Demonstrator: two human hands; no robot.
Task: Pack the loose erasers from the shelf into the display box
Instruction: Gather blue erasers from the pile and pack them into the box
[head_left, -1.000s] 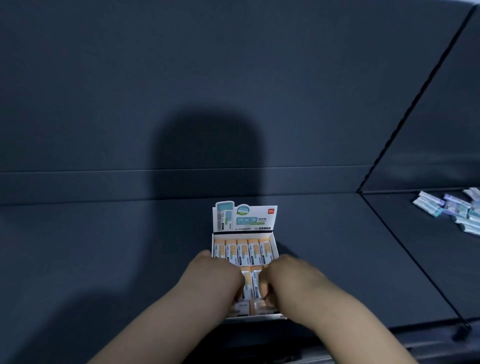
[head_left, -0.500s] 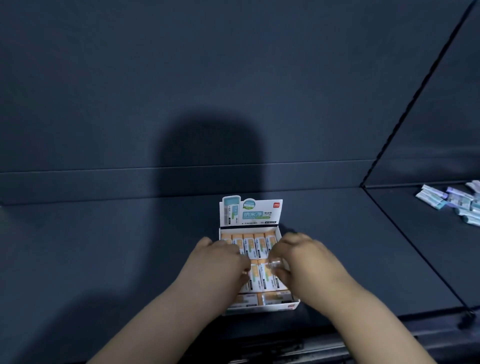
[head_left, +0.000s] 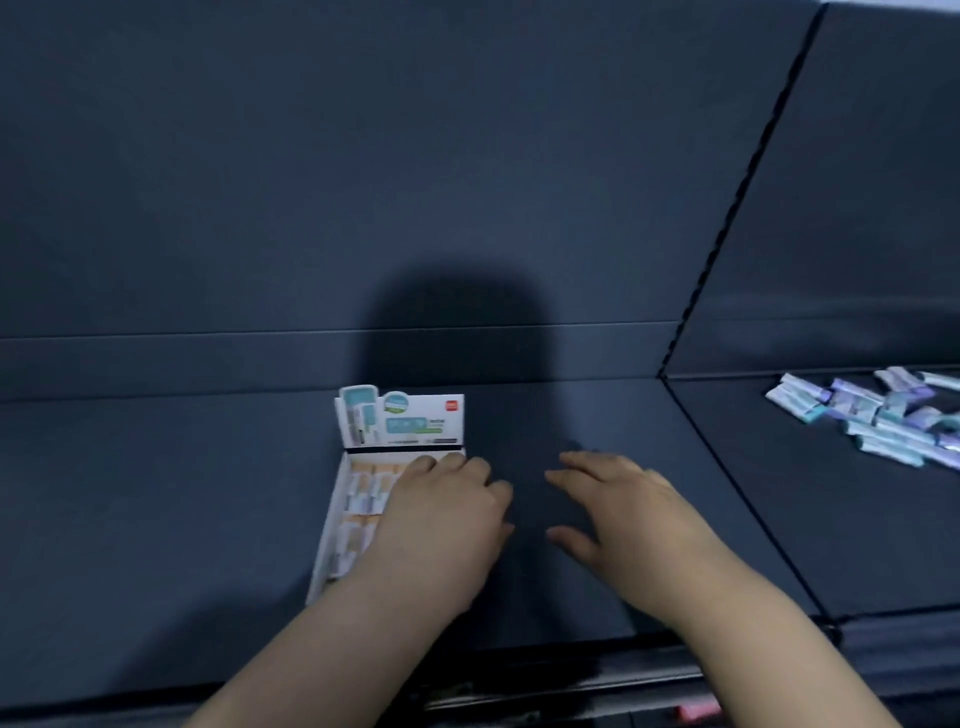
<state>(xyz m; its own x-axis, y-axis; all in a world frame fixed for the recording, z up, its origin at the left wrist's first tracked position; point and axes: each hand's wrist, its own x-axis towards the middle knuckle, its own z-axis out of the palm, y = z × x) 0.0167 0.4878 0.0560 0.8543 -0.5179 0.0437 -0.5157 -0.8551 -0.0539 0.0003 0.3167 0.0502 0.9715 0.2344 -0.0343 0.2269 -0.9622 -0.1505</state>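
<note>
right hand (head_left: 623, 512) came off box (head_left: 400, 423), now beside it, fingers spread, empty. left hand (head_left: 447, 519) rests flat on box, holds nothing. loose erasers (head_left: 878, 415) piled far right on shelf (head_left: 208, 493). next: reach right, grab some.

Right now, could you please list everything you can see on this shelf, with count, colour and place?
white cardboard display box: one, white with a teal-printed header card, shelf centre-left.
orange-and-white sleeved erasers: rows, partly hidden by a hand so not countable, inside the box.
loose wrapped erasers: a pile, too jumbled to count, blue, purple and white, right shelf section.
dark shelf: one, dark blue-grey, under everything.
left hand: one, fingers laid over the box.
right hand: one, fingers spread, over bare shelf right of the box.
</note>
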